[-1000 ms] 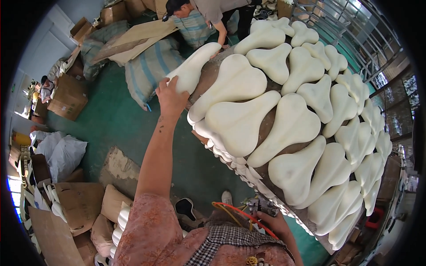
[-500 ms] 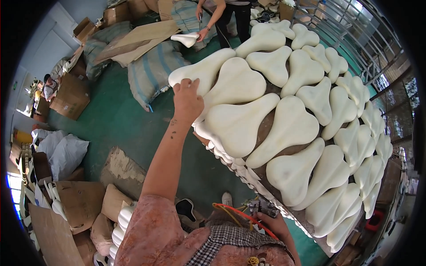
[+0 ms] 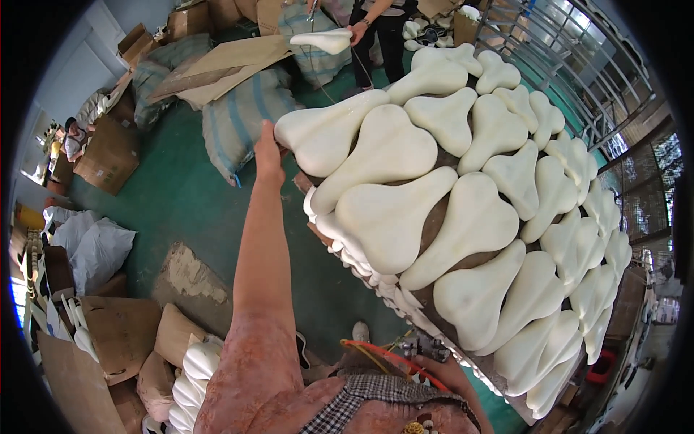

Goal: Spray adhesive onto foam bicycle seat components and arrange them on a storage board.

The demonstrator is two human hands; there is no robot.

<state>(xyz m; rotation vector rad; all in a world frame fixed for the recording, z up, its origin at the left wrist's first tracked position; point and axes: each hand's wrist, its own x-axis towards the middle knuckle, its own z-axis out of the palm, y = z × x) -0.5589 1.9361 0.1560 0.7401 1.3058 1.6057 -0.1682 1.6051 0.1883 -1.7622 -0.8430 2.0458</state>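
My left hand (image 3: 269,153) is at the outer left rim of a cream-white bicycle saddle (image 3: 318,137), one finger along its edge and the others partly hidden by it. This saddle lies at the far left corner of a table (image 3: 486,254) covered with several similar saddles. Close to my body, beside the table's near edge, my right hand (image 3: 450,370) is wrapped round a metal spray gun (image 3: 421,346). An orange hose (image 3: 387,354) and a yellow hose run to the gun; part of the grip is hidden by my fingers.
Across the table a person's hand (image 3: 358,32) holds another white saddle (image 3: 322,41). Striped sacks (image 3: 242,119) and flat cardboard lie at the far left. Cardboard boxes (image 3: 121,333) and a white bag (image 3: 97,249) stand at the left. Metal racks (image 3: 557,65) rise at the far right.
My left hand has moved from the top of the corner saddle to its outer left rim. The other person has raised their saddle. My right hand keeps the spray gun low.
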